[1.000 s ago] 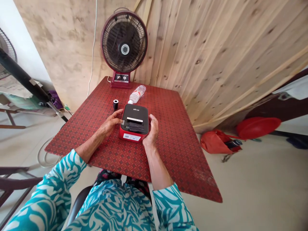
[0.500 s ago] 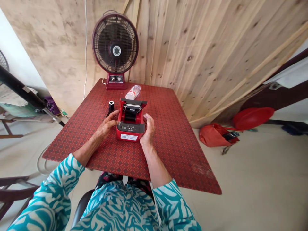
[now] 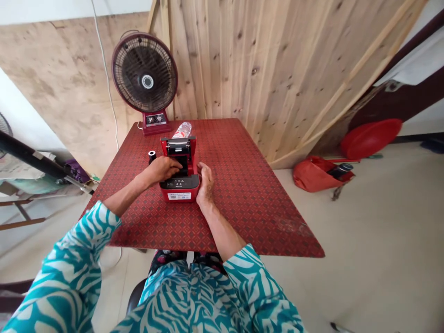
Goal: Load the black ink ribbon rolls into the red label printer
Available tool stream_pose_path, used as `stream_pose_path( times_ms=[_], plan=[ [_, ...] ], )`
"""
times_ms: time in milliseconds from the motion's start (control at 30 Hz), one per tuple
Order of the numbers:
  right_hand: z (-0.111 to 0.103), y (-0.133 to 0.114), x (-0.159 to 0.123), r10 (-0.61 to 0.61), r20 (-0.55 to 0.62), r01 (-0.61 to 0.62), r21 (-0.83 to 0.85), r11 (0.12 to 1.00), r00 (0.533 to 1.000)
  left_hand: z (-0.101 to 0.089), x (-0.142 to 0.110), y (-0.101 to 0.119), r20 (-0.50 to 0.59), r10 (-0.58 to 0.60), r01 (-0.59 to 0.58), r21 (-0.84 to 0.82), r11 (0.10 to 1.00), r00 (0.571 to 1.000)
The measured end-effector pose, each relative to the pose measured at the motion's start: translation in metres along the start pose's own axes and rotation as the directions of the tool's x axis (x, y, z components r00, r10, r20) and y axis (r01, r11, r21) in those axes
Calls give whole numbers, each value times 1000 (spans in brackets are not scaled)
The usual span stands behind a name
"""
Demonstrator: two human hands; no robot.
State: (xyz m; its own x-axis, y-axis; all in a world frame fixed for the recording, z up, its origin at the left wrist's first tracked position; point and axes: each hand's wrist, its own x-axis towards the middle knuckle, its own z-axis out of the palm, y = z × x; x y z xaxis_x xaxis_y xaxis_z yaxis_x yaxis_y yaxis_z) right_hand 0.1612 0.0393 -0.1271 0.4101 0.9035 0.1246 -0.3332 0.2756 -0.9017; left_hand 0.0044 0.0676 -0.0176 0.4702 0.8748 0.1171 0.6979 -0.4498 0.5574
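A small red and black label printer (image 3: 179, 196) stands on the table with its lid (image 3: 178, 146) raised. Dark material, perhaps a roll, shows inside its compartment. Over the left wall reaches my left hand (image 3: 163, 169), its fingers drawn together inside the compartment. What they pinch, if anything, is hidden. Along the printer's right side rests my right hand (image 3: 205, 185), fingers stretched out and wrapping nothing. A black roll with a white core (image 3: 151, 156) stands behind my left hand, partly covered by it.
The red patterned table (image 3: 239, 199) carries a fan (image 3: 147, 82) at the back left. A clear plastic bottle (image 3: 182, 130) lies behind the printer. On the floor to the right are an orange bag (image 3: 308, 175) and a red basin (image 3: 371, 138).
My left hand has moved from the printer's left side up and into its compartment. My right hand stays at the right side. The camera view has shifted.
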Motion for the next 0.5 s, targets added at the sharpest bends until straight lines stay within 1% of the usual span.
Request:
stream_pose_path(
  times_ms=[33, 67, 133, 200, 233, 300, 400, 500],
  plan=[
    [-1, 2, 1, 2, -2, -2, 0, 1000, 1000, -1, 10, 4, 53, -35, 28, 126, 992, 998],
    [-1, 4, 1, 1, 0, -1, 0, 1000, 1000, 0, 18, 9, 101, -76, 48, 259, 965, 992],
    [-2, 8, 3, 3, 13, -3, 9, 1000, 1000, 2, 29, 18, 184, -153, 39, 508, 861, 971],
    [-3, 11, 4, 9, 23, -9, 21, 1000, 1000, 5, 34, 27, 238, -207, -9, 676, 737, 949],
    [-3, 12, 5, 12, 23, -12, 26, 1000, 1000, 6, 35, 31, 251, -225, -27, 721, 692, 942],
    [-2, 13, 7, 17, 21, -17, 29, 999, 1000, 7, 35, 37, 267, -232, -55, 758, 650, 935],
    [-1, 14, 8, 26, 24, -27, 41, 999, 999, 4, 34, 44, 287, -216, -88, 765, 638, 933],
    [0, 13, 9, 43, 24, -45, 51, 998, 999, -5, 28, 52, 271, -189, -95, 769, 632, 944]
  ],
)
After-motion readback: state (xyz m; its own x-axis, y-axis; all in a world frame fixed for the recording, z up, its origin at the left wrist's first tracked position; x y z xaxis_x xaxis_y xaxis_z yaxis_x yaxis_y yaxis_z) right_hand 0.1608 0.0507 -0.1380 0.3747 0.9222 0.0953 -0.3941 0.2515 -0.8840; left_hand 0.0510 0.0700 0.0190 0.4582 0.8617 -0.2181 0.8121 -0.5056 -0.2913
